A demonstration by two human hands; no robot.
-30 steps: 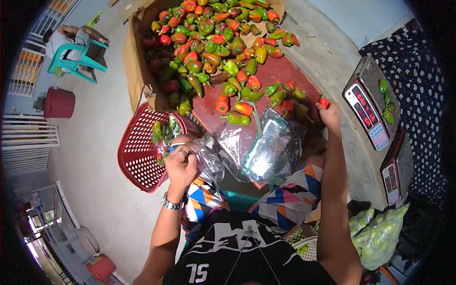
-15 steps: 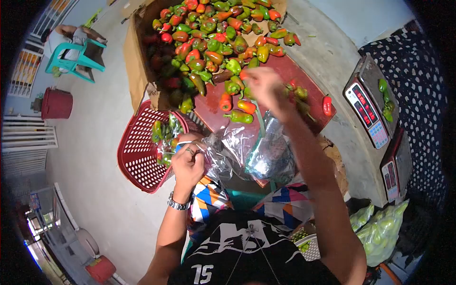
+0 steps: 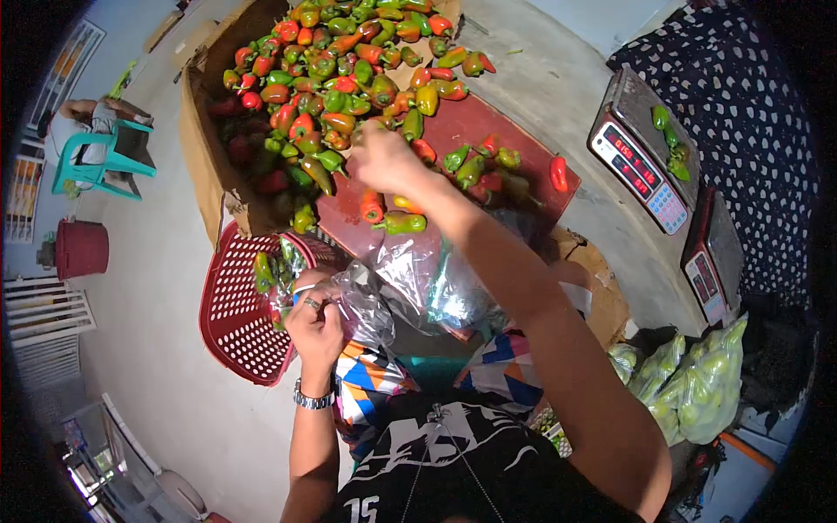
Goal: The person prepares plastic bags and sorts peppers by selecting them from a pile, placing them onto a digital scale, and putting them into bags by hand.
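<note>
My left hand (image 3: 316,331) is closed on the gathered edge of a clear plastic bag (image 3: 366,305), above my lap. My right hand (image 3: 388,164) reaches over the near edge of a heap of red and green peppers (image 3: 340,78). Its fingertips point down among the peppers and are partly hidden, so I cannot tell whether they grip one. Just below that hand, an orange-red pepper (image 3: 371,207) and a green pepper (image 3: 403,223) lie on the red board (image 3: 488,131). Several darker peppers (image 3: 479,170) lie to the right, near a single red pepper (image 3: 558,173).
A cardboard box side (image 3: 202,157) borders the heap on the left. Below it stands a red perforated basket (image 3: 240,314) with bagged peppers inside. Two digital scales sit at right; green peppers lie on the upper scale (image 3: 641,174). Filled plastic bags (image 3: 706,392) stand lower right.
The view has shifted, moving the scene leftward. My right hand has moved left across the board to the heap's near edge. My left hand still holds the plastic bag.
</note>
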